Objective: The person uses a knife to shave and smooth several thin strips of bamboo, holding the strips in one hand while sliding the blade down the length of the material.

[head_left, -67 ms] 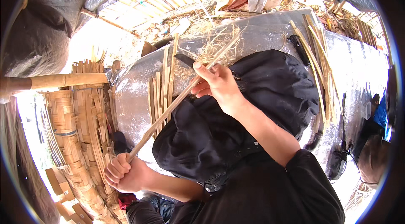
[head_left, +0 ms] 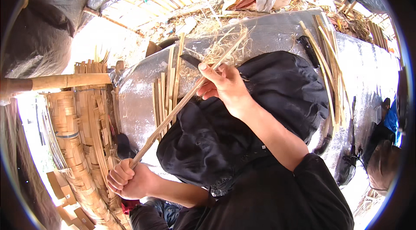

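My left hand is closed in a fist round the lower end of a long bamboo strip. The strip slants up and to the right across my lap. Farther up, my right hand grips a knife, its dark blade jutting out to the left past my thumb. The strip runs under that thumb, against the blade. My fingers hide the knife's handle. Thin curly shavings lie just beyond the right hand, around the strip's far end. Black cloth covers my legs.
Several split bamboo strips lie left of my lap, and another bundle lies on the right beside a black-handled tool. All rest on a shiny grey sheet. Woven bamboo stands at the left, near a horizontal pole.
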### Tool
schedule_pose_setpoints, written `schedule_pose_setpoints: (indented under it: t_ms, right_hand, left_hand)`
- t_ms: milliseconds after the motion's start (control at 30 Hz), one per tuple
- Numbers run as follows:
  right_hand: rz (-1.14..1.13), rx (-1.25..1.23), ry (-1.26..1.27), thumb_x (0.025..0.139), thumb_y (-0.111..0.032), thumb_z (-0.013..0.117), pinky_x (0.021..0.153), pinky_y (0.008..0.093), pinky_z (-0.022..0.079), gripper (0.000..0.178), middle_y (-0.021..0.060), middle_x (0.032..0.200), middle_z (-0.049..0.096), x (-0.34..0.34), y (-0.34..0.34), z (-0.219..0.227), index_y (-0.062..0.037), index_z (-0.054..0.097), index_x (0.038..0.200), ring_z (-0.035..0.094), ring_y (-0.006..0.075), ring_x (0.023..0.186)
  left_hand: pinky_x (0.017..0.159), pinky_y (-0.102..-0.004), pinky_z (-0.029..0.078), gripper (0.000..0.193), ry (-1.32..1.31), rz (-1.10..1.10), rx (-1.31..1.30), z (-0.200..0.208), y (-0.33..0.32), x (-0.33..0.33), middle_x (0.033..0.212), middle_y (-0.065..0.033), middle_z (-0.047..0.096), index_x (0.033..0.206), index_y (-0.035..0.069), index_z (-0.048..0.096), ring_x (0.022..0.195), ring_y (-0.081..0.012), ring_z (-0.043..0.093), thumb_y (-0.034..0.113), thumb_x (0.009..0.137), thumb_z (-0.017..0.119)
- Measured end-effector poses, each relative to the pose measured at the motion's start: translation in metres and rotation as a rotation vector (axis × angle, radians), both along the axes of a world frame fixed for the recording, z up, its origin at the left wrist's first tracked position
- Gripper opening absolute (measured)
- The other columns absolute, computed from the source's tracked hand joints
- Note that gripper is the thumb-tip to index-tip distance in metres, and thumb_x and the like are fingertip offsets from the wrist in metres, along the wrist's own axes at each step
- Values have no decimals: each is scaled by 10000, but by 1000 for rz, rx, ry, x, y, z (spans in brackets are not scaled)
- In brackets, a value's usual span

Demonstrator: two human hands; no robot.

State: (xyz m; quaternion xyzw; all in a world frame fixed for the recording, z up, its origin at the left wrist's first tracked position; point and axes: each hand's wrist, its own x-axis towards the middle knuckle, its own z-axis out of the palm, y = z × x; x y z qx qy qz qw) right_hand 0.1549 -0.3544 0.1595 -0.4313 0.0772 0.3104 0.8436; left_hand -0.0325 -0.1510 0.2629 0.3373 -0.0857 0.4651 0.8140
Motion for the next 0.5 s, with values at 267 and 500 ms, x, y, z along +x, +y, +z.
schedule_pose_setpoints:
  t_ms: [267,500]
  right_hand:
    - [53,158,-92,999,-358,653,621,302,560,376,98,838,647,-8,4,29,-18,545,1118,702,206,709]
    - [17,165,-125,995,-322,663,589,294,555,347,102,814,656,-11,8,23,-12,557,1108,695,194,677]
  left_hand:
    - [476,-257,245,386,3,199,-121,20,9,-21,527,56,279,587,186,375,473,-92,261,122,966,401]
    - [548,-270,284,354,-8,97,-167,16,17,-25,583,30,309,618,164,386,541,-116,304,123,969,415]
